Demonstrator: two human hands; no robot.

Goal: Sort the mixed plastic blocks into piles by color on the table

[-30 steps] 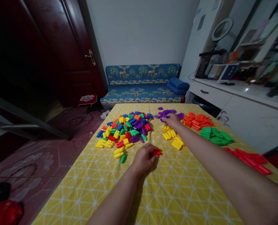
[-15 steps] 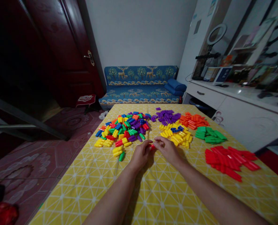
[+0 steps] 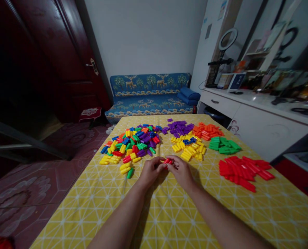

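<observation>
Red plastic building pieces are held between the fingertips of both hands, just above the yellow patterned tablecloth. My left hand is closed on their left side, thumb and fingers pinched. From the right, my right hand pinches them as well. Fingers partly cover the pieces, so I cannot tell exactly how they are joined. Nearest my left hand lie yellow pieces and a green piece. Beyond the hands is a mixed-colour pile. A yellow pile with some blue pieces on it lies past my right hand.
Purple, orange, green and red piles lie toward the right of the table. A blue patterned sofa stands behind it. To the right is a white dresser; a dark red door is at left.
The view has shifted slightly, so the scene sits further left. Both hands still grip the red pieces, which now show more clearly between the fingertips.
</observation>
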